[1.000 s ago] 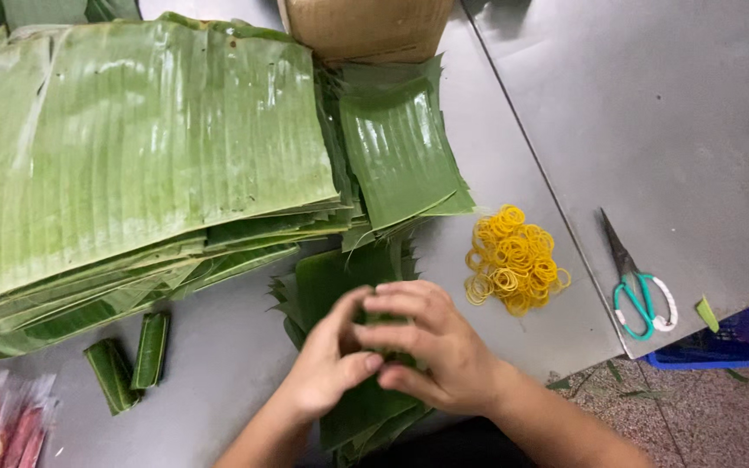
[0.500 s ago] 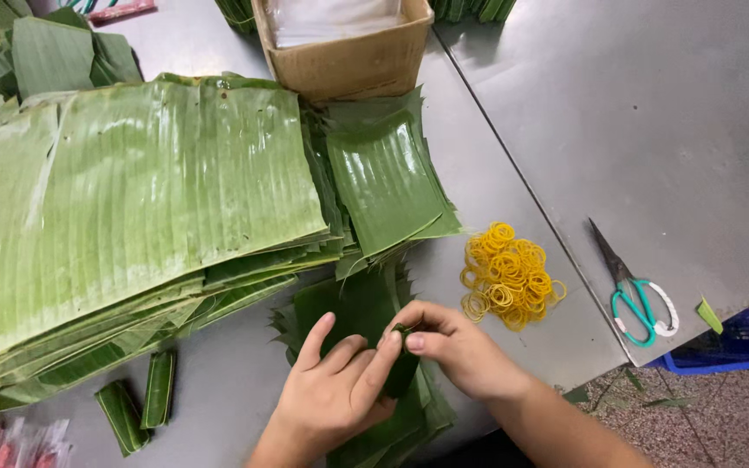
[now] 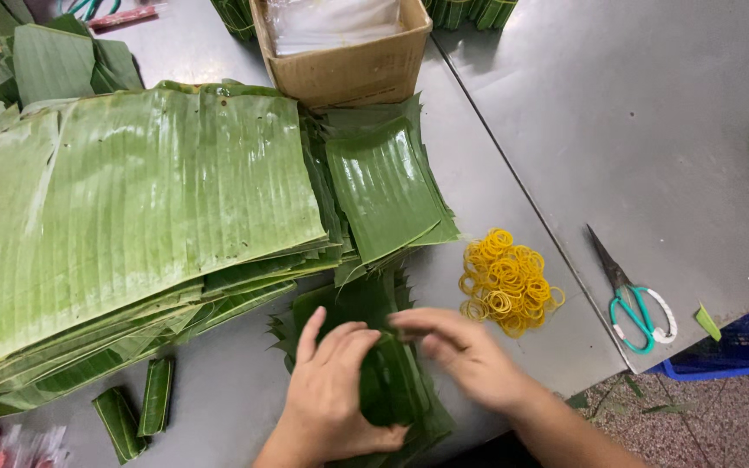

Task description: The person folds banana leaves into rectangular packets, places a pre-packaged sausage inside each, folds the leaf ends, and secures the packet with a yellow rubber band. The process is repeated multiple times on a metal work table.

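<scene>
Both hands work on a small dark green banana-leaf piece [image 3: 385, 381] lying on top of a stack of small cut leaf pieces [image 3: 353, 308] at the table's near edge. My left hand [image 3: 333, 394] presses flat on the folded piece, fingers curled over its left side. My right hand [image 3: 461, 351], blurred, reaches over the piece from the right, its fingers touching the top edge. A pile of yellow rubber bands [image 3: 506, 282] lies just right of the stack.
A large stack of big banana leaves [image 3: 123, 208] covers the left of the steel table [image 3: 652, 130]. A medium leaf stack [image 3: 383, 182], a cardboard box [image 3: 344, 43], teal-handled scissors [image 3: 635, 299], two folded leaf rolls [image 3: 136, 412] and a blue crate [image 3: 730, 347] are around.
The view has tilted, so everything sits lower in frame. My hands have kept folding the small leaf piece; the right hand has shifted across its top edge.
</scene>
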